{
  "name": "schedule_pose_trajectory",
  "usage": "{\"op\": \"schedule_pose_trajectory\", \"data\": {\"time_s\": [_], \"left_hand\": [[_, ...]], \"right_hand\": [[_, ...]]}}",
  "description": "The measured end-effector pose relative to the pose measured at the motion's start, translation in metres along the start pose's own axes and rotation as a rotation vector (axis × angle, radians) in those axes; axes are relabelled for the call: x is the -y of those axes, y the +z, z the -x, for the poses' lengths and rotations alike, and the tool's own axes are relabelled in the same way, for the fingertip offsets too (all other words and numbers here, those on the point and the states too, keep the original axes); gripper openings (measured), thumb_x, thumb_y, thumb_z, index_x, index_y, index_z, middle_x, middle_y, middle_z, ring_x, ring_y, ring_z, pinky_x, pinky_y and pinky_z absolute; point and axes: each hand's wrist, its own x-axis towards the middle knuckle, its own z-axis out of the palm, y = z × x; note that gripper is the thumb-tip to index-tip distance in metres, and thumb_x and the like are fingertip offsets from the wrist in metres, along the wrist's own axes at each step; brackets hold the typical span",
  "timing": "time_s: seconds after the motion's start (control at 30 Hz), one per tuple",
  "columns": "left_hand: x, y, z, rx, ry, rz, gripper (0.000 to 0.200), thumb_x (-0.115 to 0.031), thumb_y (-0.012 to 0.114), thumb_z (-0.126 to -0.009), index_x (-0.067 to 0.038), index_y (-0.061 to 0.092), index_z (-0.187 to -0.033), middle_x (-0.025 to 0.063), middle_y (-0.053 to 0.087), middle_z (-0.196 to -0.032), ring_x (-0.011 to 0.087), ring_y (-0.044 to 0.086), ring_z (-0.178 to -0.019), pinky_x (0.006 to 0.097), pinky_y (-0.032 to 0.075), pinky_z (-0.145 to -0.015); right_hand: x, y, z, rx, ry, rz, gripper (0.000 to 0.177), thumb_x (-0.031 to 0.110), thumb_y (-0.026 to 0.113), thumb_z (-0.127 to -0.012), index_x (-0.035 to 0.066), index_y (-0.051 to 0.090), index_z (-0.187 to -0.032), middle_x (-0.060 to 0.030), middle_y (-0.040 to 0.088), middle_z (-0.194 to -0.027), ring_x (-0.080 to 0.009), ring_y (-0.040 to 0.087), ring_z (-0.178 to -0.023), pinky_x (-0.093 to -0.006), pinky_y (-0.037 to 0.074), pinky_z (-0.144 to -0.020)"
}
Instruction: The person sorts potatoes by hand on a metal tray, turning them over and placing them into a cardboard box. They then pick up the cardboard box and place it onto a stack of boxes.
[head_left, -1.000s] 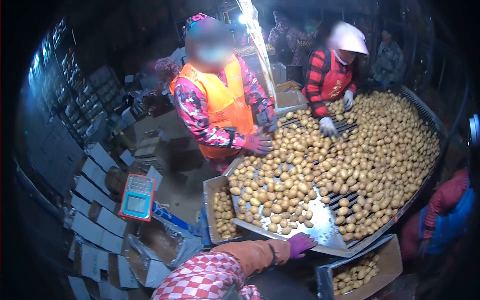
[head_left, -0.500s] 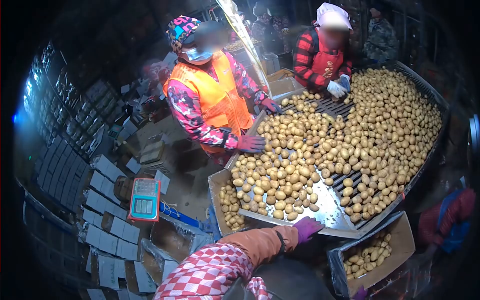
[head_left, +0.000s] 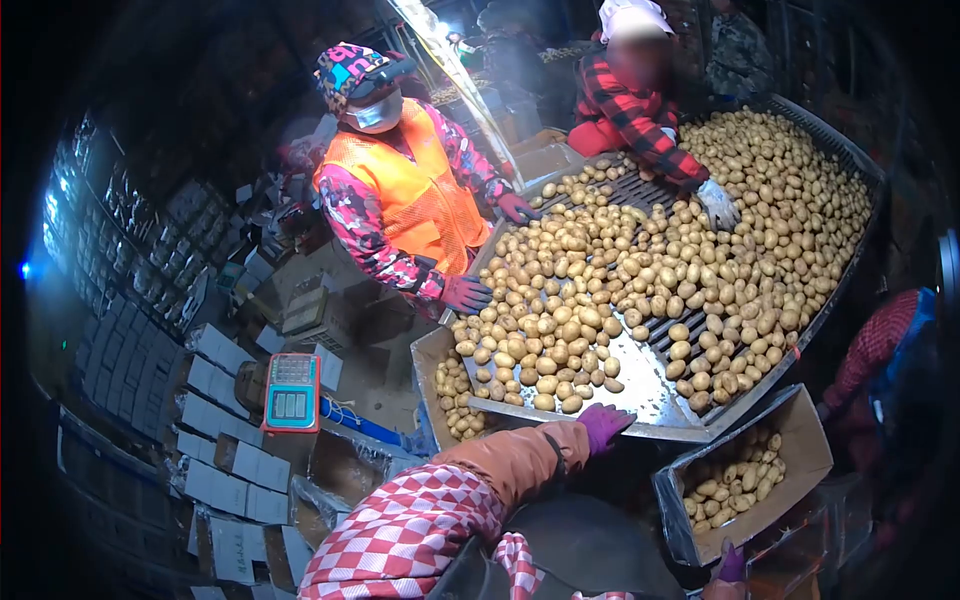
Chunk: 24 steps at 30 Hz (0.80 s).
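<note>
My left hand (head_left: 605, 428), in a purple glove, lies with fingers spread on the near metal edge of the sorting tray (head_left: 655, 431). Many potatoes (head_left: 560, 340) rest on the tray, just beyond it. At the bottom, my right hand (head_left: 733, 563), also in a purple glove, is at the near rim of a cardboard carton (head_left: 805, 455); its fingers are mostly hidden. That carton holds more potatoes (head_left: 735, 485).
Across the tray stand a person in an orange vest (head_left: 405, 185) and another in red plaid (head_left: 635, 110). A scale (head_left: 291, 392), a potato-filled carton (head_left: 430, 370) and stacked white boxes (head_left: 215, 385) are at left. A red sleeve (head_left: 875, 345) shows at right.
The view has shifted slightly. My right hand has come up to the carton rim. The plaid-clad person's gloved hand has reached over the potatoes; the orange-vested person's near hand has drawn back toward the tray edge.
</note>
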Motion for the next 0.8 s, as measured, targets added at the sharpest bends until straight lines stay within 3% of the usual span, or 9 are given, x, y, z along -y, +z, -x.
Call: {"op": "schedule_pose_trajectory", "data": {"time_s": [0.07, 0.17, 0.23, 0.33, 0.37, 0.47, 0.53, 0.6, 0.8], "left_hand": [[0.005, 0.011, 0.002, -0.075, 0.039, 0.051, 0.062, -0.019, 0.071, -0.068, -0.009, 0.050, -0.126, 0.0129, 0.060, -0.109, 0.0330, 0.057, -0.100, 0.0451, 0.045, -0.085], [-0.010, -0.011, 0.000, -0.004, -0.141, 0.209, 0.052, -0.022, 0.071, -0.070, -0.006, 0.056, -0.117, 0.0182, 0.061, -0.105, 0.0387, 0.056, -0.100, 0.0469, 0.046, -0.084], [0.046, 0.056, 0.012, -0.113, 0.031, 0.021, 0.063, -0.030, 0.074, -0.071, -0.003, 0.051, -0.123, 0.0217, 0.058, -0.112, 0.0410, 0.055, -0.104, 0.0476, 0.045, -0.089], [0.020, 0.015, 0.000, 0.060, 0.125, -0.042, 0.077, -0.030, 0.075, -0.070, 0.000, 0.042, -0.133, 0.0249, 0.057, -0.113, 0.0416, 0.054, -0.104, 0.0488, 0.044, -0.089], [0.020, 0.012, 0.001, 0.102, 0.107, -0.034, 0.081, -0.029, 0.076, -0.068, -0.001, 0.040, -0.135, 0.0217, 0.056, -0.116, 0.0391, 0.054, -0.106, 0.0480, 0.044, -0.089], [0.023, 0.022, 0.003, 0.009, 0.158, -0.098, 0.080, -0.029, 0.076, -0.066, -0.002, 0.041, -0.133, 0.0178, 0.056, -0.115, 0.0366, 0.054, -0.105, 0.0507, 0.042, -0.089], [0.013, 0.013, -0.003, 0.192, -0.038, -0.122, 0.082, -0.027, 0.077, -0.064, -0.005, 0.040, -0.135, 0.0161, 0.054, -0.118, 0.0348, 0.052, -0.109, 0.0502, 0.040, -0.092], [0.027, 0.027, 0.008, 0.053, 0.107, -0.179, 0.090, -0.029, 0.077, -0.065, -0.006, 0.034, -0.141, 0.0170, 0.049, -0.129, 0.0353, 0.047, -0.118, 0.0494, 0.036, -0.097], [0.025, 0.022, 0.006, 0.136, 0.053, -0.082, 0.091, -0.026, 0.077, -0.067, -0.006, 0.031, -0.143, 0.0183, 0.045, -0.134, 0.0357, 0.043, -0.123, 0.0463, 0.034, -0.103]], "right_hand": [[-0.010, 0.019, -0.006, -0.025, 0.085, -0.090, 0.043, 0.025, 0.054, -0.090, 0.008, 0.052, -0.130, -0.0162, 0.054, -0.127, -0.0328, 0.053, -0.115, -0.0410, 0.043, -0.096], [-0.033, 0.042, -0.014, -0.078, 0.409, -0.307, 0.049, 0.029, 0.058, -0.086, 0.008, 0.051, -0.130, -0.0180, 0.050, -0.131, -0.0351, 0.050, -0.119, -0.0438, 0.040, -0.099], [-0.074, 0.060, -0.009, -0.233, 0.739, -0.357, 0.054, 0.032, 0.060, -0.084, 0.007, 0.051, -0.131, -0.0192, 0.048, -0.133, -0.0367, 0.048, -0.121, -0.0457, 0.037, -0.102], [-0.155, 0.103, -0.004, -0.662, 1.201, -0.248, 0.061, 0.037, 0.064, -0.081, 0.007, 0.050, -0.132, -0.0210, 0.044, -0.138, -0.0390, 0.045, -0.124, -0.0485, 0.034, -0.105], [-0.135, 0.052, 0.000, -0.552, 1.249, -0.257, 0.063, 0.043, 0.059, -0.083, 0.006, 0.049, -0.134, -0.0217, 0.043, -0.139, -0.0400, 0.042, -0.126, -0.0485, 0.031, -0.107], [-0.094, 0.102, 0.013, 0.108, 1.041, -0.466, 0.055, 0.043, 0.049, -0.090, 0.017, 0.045, -0.138, -0.0175, 0.047, -0.138, -0.0357, 0.046, -0.125, -0.0476, 0.036, -0.104], [-0.059, 0.092, 0.020, 0.093, 1.027, -0.549, 0.055, 0.046, 0.050, -0.089, 0.019, 0.047, -0.137, -0.0168, 0.051, -0.134, -0.0356, 0.049, -0.123, -0.0468, 0.037, -0.103], [-0.028, 0.092, 0.027, -0.092, 1.083, -0.624, 0.057, 0.048, 0.057, -0.084, 0.016, 0.053, -0.131, -0.0172, 0.056, -0.128, -0.0366, 0.049, -0.120, -0.0471, 0.035, -0.103], [-0.012, 0.117, 0.020, -0.300, 1.126, -0.391, 0.056, 0.041, 0.064, -0.081, 0.016, 0.053, -0.130, -0.0182, 0.060, -0.118, -0.0382, 0.048, -0.118, -0.0482, 0.031, -0.104]]}}
